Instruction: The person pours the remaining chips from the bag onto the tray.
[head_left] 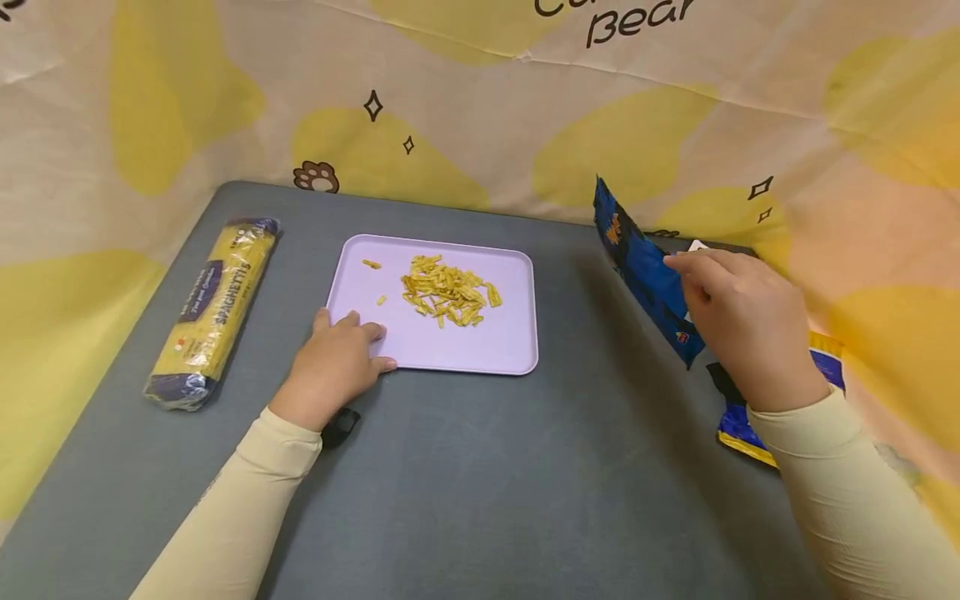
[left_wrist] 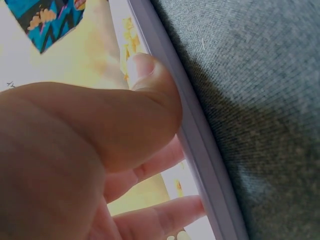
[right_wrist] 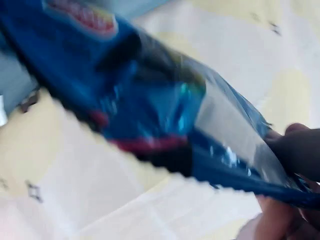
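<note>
A yellow spaghetti packet (head_left: 212, 308) is lying near the grey surface's (head_left: 480, 483) left edge; a yellow-patterned cloth (head_left: 187, 100) is hanging behind the far edge.

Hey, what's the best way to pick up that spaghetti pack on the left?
Probably grip the spaghetti pack around its middle, coming down from above with the fingers across its narrow width. It is long and slim and lies flat on the grey table, with bare surface along both long sides; the crimped ends look floppy.
</note>
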